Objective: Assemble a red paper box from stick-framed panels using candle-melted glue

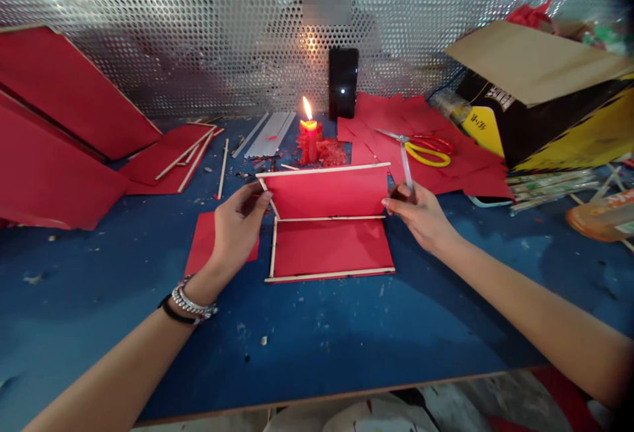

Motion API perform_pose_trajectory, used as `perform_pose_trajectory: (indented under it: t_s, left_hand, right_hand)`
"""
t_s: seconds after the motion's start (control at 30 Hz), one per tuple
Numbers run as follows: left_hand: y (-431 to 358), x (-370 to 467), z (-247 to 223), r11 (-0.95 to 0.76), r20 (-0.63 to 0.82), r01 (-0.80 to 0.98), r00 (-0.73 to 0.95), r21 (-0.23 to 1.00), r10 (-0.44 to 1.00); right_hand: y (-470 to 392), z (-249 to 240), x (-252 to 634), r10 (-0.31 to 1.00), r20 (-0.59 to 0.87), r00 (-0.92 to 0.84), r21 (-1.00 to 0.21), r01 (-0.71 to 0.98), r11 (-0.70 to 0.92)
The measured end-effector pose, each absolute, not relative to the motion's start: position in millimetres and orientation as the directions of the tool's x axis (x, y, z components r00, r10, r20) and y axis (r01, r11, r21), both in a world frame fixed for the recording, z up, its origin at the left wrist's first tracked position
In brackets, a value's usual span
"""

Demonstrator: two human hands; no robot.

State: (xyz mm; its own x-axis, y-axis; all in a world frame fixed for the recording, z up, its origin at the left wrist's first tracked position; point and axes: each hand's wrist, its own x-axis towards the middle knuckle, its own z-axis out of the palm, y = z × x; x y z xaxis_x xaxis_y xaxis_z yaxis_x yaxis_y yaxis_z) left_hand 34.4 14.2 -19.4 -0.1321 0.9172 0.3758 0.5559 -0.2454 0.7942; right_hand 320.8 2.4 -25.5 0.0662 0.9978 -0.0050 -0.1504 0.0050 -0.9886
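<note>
Head view: left hand [238,220] fingers pinch the red panel [327,194]; right hand [421,215] fingers pinch a clear stick [406,169].

Both hands [238,220] holding red paper frame [327,220], candle [310,138]

two bare hands are in view, a left hand [238,224] and a right hand [419,214]. they hold up one red framed panel [327,191], and a second red framed panel [331,247] lies flat just below it. one lit candle [310,138] stands on the blue table [347,346]. one pair of scissors [421,148] with yellow and red handles, one black phone [343,82], one clear glue stick [406,166], and one cardboard box [539,95] are seen. loose wooden sticks [222,168] cannot be counted exactly.
</note>
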Motion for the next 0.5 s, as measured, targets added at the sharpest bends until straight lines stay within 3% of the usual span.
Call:
perform_pose_trajectory:
  t_s: [0.17, 0.33, 0.43, 0.5]
  left_hand:
    - [14, 36, -17, -0.249, 0.37, 0.543, -0.125, 0.802, 0.92]
    - [12, 37, -15, -0.237, 0.364, 0.544, -0.137, 0.805, 0.921]
    - [11, 38, -15, -0.244, 0.371, 0.545, -0.136, 0.802, 0.918]
    - [11, 37, -16, -0.252, 0.378, 0.543, -0.133, 0.801, 0.916]
  right_hand:
    - [3, -25, 321, 0.994, -0.009, 0.106, -0.99, -0.142, 0.006]
    - [9, -22, 335, 0.956, -0.029, 0.291, -0.984, -0.177, 0.024]
    - [6, -20, 338, 0.929, 0.107, 0.355, -0.984, -0.096, 0.15]
    - [-2, -19, 334, 0.904, 0.27, 0.331, -0.962, 0.064, 0.264]
